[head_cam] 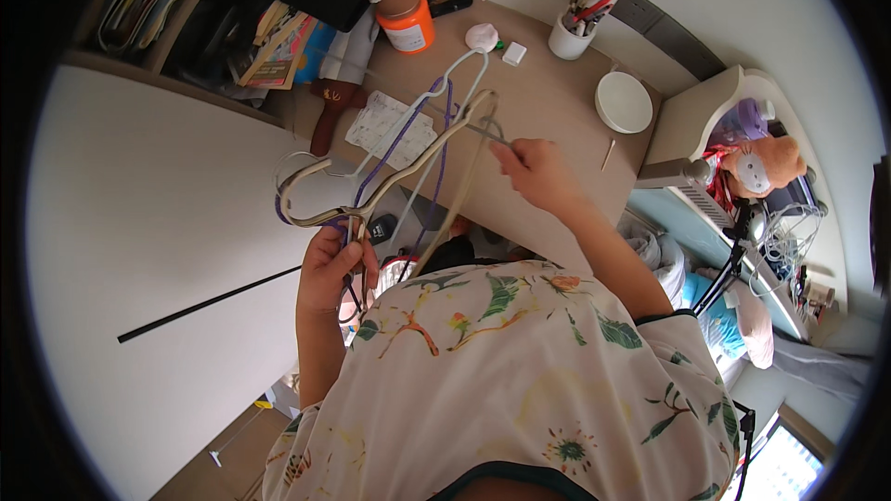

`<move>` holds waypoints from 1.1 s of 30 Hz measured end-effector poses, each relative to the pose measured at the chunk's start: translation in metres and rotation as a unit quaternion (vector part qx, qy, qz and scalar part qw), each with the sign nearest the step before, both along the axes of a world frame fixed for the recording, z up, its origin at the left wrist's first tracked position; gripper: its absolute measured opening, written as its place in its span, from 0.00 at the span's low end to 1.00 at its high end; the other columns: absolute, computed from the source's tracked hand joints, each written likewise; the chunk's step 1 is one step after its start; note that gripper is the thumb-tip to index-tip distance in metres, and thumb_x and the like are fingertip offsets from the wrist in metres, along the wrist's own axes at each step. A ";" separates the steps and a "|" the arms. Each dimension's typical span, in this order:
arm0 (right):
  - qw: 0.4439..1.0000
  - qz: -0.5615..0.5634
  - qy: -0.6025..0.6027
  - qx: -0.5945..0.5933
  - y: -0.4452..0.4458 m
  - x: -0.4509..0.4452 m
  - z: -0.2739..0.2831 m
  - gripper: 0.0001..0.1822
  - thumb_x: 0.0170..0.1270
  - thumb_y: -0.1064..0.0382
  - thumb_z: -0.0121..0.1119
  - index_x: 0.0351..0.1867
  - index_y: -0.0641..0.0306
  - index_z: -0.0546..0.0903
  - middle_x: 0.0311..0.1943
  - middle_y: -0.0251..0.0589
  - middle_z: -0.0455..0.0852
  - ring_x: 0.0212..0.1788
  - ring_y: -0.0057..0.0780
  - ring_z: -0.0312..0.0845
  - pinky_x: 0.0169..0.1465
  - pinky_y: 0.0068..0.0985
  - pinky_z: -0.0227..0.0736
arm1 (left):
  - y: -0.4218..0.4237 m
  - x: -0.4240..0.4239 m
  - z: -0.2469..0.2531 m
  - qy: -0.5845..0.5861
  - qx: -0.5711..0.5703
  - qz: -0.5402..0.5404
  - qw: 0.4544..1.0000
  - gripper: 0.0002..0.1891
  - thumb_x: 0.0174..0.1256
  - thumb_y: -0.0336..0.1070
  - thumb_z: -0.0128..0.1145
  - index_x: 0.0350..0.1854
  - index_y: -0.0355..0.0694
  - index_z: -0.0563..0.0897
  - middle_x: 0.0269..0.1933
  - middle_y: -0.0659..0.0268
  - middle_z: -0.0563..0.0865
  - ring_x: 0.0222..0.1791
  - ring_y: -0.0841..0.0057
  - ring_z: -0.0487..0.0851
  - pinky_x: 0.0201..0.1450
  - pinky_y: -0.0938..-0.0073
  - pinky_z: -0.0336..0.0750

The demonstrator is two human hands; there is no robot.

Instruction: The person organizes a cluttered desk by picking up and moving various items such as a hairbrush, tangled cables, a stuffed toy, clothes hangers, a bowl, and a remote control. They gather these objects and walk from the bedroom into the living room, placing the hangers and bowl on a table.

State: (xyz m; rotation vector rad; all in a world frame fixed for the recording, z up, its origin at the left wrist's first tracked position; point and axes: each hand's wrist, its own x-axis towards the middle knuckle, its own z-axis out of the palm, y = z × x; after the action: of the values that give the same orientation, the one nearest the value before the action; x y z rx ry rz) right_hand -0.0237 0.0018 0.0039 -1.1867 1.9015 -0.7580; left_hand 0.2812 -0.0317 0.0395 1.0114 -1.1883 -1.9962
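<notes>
My left hand [335, 261] is closed around a bunch of clothes hangers near their hooks, in front of my torso. Among them are a beige hanger [407, 170], a purple hanger [385, 161] and a pale white-blue hanger [468, 61]. Their frames fan out over the desk. My right hand [536, 170] pinches a thin grey hanger wire [487, 132] at the far ends of the bunch. This wire is blurred along part of its length, so its full shape cannot be made out.
On the desk [550, 101] are papers [391, 129], a brown-handled hair dryer [335, 108], an orange jar [405, 21], a pen cup [574, 35] and a white round dish [624, 102]. A white panel [160, 223] stands left. Shelves [766, 118] with a plush toy [764, 165] stand right.
</notes>
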 end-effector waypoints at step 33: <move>0.908 0.246 -0.336 -0.055 0.012 -0.060 0.047 0.12 0.64 0.65 0.56 0.47 0.67 0.78 0.36 0.39 0.83 0.37 0.24 0.80 0.40 0.21 0.75 | 0.014 0.017 0.015 0.109 0.041 -0.194 0.974 0.18 0.61 0.39 0.59 0.48 0.32 0.75 0.22 0.64 0.78 0.14 0.85 0.69 0.16 0.85 0.60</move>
State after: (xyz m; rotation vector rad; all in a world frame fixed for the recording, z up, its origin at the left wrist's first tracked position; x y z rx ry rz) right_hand -0.0840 0.0133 0.0512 -1.1980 0.9530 -0.8507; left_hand 0.2979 -0.0177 0.0548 0.6058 -1.2621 -2.4027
